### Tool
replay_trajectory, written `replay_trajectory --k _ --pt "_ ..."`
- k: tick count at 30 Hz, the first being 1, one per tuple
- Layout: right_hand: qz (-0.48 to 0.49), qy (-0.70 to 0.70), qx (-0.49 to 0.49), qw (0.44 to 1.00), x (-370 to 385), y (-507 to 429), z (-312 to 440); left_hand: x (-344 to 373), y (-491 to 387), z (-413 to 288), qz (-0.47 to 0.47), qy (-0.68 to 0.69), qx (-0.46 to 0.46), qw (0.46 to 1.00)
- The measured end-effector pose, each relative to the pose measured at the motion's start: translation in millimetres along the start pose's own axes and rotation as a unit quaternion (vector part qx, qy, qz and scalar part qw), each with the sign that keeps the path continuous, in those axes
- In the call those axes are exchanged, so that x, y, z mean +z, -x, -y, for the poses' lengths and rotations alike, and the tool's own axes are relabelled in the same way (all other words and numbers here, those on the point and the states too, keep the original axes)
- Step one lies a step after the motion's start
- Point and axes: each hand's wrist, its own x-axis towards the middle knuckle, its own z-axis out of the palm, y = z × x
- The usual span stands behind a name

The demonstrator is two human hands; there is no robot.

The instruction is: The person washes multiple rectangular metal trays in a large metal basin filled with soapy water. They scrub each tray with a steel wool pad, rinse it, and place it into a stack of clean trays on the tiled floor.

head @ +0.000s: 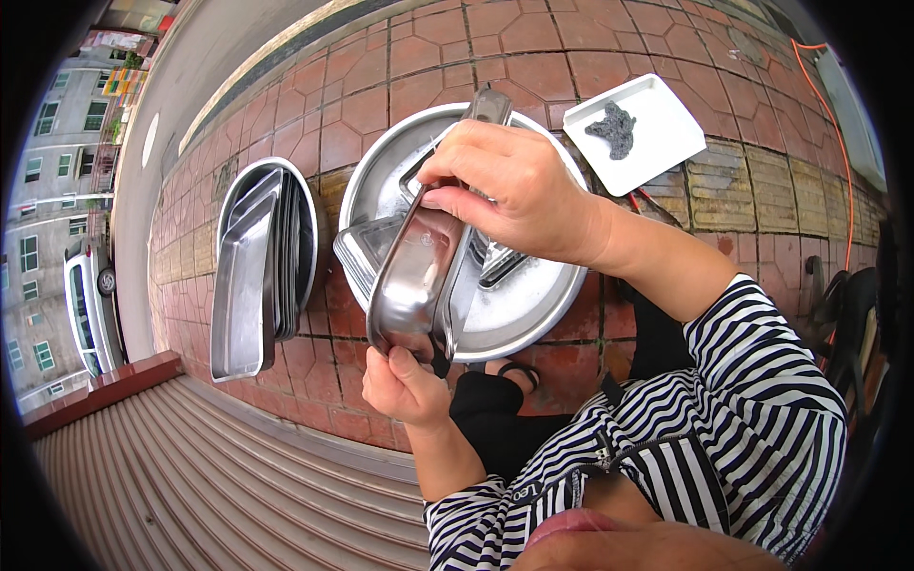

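Observation:
My right hand [510,189] grips the upper rim of a shiny rectangular stainless steel pan [421,264], tilted on its side. The pan's lower corner is pinched between the thumb and fingers of my left hand [408,385]. It is held over a large round metal basin [528,321]; another metal edge shows close against its right side, and I cannot tell if that is a second pan. More rectangular metal pans [371,250] lie in the basin, partly covered by the held pan and my right hand.
Left of the basin, an oval metal tub [311,214] holds a stack of long rectangular pans [246,300]. A white plastic tray [664,135] bears a grey scouring pad [613,130]; a red-handled tool [635,203] lies beside it. An orange cable [846,171] crosses the tiles. A ribbed metal shutter [214,485] stands lower left.

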Motion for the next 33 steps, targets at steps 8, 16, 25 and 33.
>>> replay_trajectory --k 8,16,25,33 --pt "-0.033 0.016 0.008 0.999 3 2 3 4 3 -5 0.01 0.019 -0.013 1.0" --pt "-0.007 -0.068 0.171 0.983 -3 0 0 4 5 -4 0.009 0.019 -0.034 0.999" --pt "-0.048 -0.279 0.319 0.904 -11 -4 -20 -2 5 -3 -0.013 0.103 -0.101 0.99" --pt "-0.131 -0.46 0.378 0.793 -21 -8 -43 1 1 6 -0.069 0.137 -0.161 0.975"
